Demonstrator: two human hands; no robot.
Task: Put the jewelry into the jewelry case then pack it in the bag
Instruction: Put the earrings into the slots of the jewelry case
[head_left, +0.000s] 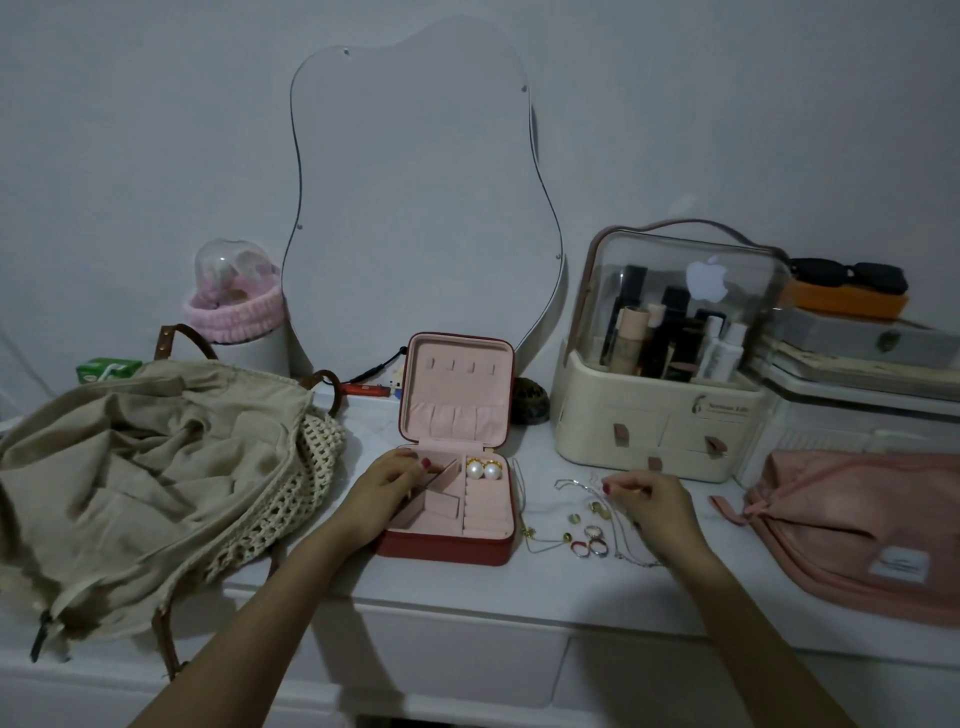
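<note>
A red jewelry case (447, 548) with pink lining stands open at the middle of the white dresser top, lid upright. Two pearl earrings (483, 470) lie in its back right compartment. My left hand (384, 493) rests on the case's left side, fingers curled round a small divider flap. Loose rings (592, 540), gold pieces and thin chain necklaces (623, 535) lie on the table right of the case. My right hand (649, 501) hovers over them and pinches a thin chain at its fingertips. A beige canvas and crochet bag (156, 467) lies open at the left.
A cream cosmetic organiser (654, 431) with a clear dome stands behind the jewelry. A pink pouch (862, 525) lies at the right. A wavy mirror (415, 208) leans on the wall. A dark shell dish (530, 402) sits behind the case.
</note>
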